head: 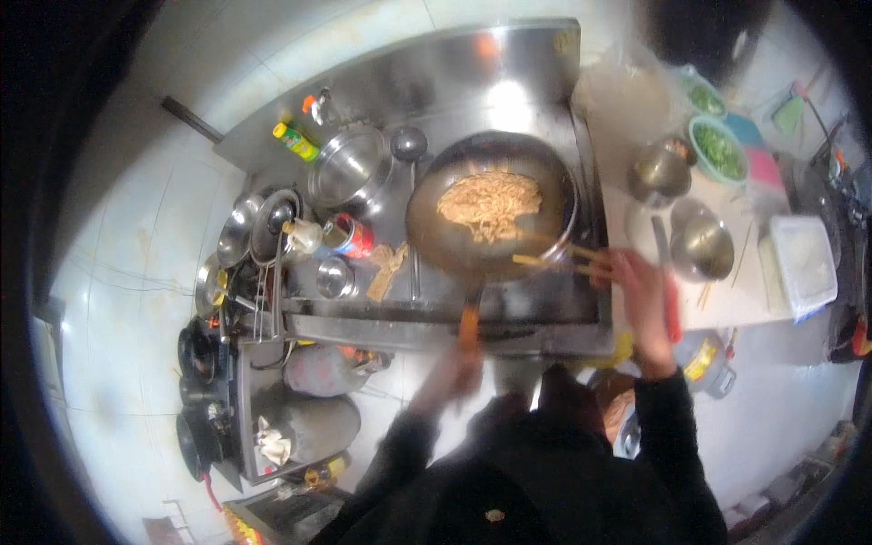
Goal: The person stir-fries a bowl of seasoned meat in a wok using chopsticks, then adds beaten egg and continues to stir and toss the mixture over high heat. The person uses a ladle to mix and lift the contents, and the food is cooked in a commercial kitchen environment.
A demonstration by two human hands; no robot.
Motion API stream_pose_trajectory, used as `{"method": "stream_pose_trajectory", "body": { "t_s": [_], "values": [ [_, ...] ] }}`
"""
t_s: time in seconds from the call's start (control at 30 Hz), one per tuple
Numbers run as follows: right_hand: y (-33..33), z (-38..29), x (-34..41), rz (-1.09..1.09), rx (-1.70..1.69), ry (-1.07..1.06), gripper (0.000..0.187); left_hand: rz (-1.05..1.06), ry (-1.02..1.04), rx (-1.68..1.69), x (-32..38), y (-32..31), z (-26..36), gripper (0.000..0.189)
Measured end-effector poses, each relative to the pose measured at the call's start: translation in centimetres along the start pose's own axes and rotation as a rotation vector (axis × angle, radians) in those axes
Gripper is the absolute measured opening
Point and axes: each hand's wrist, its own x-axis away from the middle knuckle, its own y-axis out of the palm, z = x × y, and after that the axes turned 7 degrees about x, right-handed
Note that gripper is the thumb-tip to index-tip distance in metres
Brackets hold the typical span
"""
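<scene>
My left hand, blurred, is closed around the wooden handle of a dark wok. The wok sits on a stainless steel stove, with a heap of brown noodle-like strips in it. In my right hand is a pair of long chopsticks. Their tips reach over the wok's near right side; motion blur hides whether they touch the food. Close behind my right hand lies what looks like a knife with a grey blade and a red handle.
Left of the wok are a ladle, a steel basin, a yellow-capped bottle, a red can and a steel cup. The right-hand table holds steel bowls, chopped greens and a plastic box. Cylinders stand below.
</scene>
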Motion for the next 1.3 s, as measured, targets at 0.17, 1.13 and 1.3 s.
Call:
{"method": "stream_pose_trajectory", "body": {
  "t_s": [0.17,1.13,1.3],
  "values": [
    [-1.1,-0.1,-2.1,-0.094,0.146,-0.028,0.031,-0.171,-0.030,0.526,0.1,-0.3,-0.3,0.008],
    [10.4,11.1,-26.9,-0.591,0.432,0.060,0.026,0.456,0.278,-0.481,-8.2,7.8,-11.1,0.035],
    [13.4,12.2,-28.2,-0.511,0.603,0.150,0.024,0.409,0.235,-0.123,-13.7,9.1,-17.3,0.028]
  ]
}}
